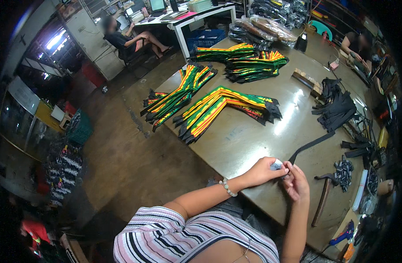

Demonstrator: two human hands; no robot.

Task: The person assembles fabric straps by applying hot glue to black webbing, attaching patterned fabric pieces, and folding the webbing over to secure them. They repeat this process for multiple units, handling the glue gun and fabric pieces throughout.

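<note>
Head view, looking down: my left hand [264, 170] is pinched shut on a small white piece [277, 165], and my right hand [296, 180] closes on the end of a black strap [310, 144], both meeting just above the table [245, 140] edge. The strap trails away across the table toward the black strap pile [337, 107]. Risk here, I'd say: the white piece is tiny, and a loose pinch could drop it off the edge. A hammer [322, 193] lies just beside my right hand; the striped straps [223, 107] sit well apart.
</note>
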